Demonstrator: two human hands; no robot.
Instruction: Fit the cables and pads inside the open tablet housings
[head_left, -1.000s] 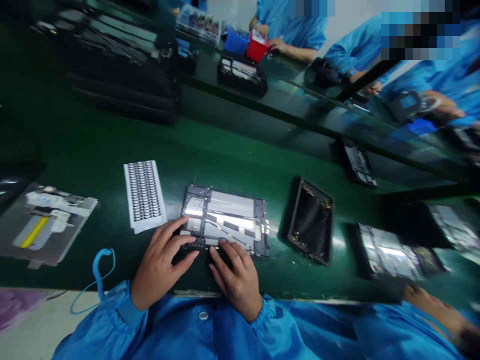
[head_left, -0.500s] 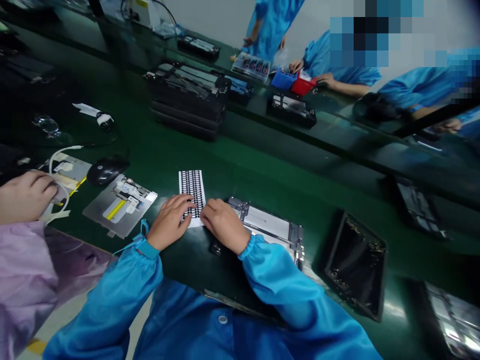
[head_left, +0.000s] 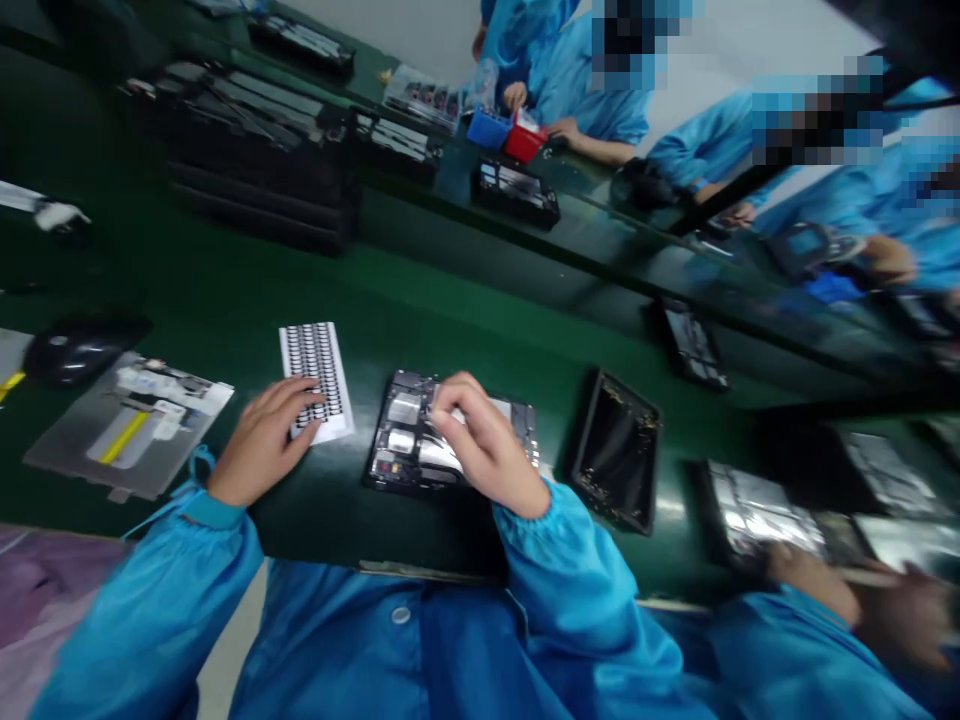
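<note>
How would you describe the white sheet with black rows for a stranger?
On the green workbench, find the open metal tablet frame under the right hand. Left of it, at the fingertips of the left hand, lies a narrow white sheet packed with black rows.

Left hand (head_left: 262,442) flat, fingers spread, right hand (head_left: 484,440) curled downward

Open green worktop (head_left: 450,300) beyond the tablet frame (head_left: 401,430) and the label sheet (head_left: 315,375), with free passage straight ahead for the left grip (head_left: 262,440) and the right grip (head_left: 484,440). Only a narrow gap between sheet and frame, and another between frame and the black tray (head_left: 615,450), that tray blocking a sideways path, with a second frame (head_left: 757,510) and a co-worker's hand (head_left: 814,585) farther along. Leftward, a gray plate (head_left: 127,430) and a mouse (head_left: 79,350) in the way, just past the sheet.
</note>
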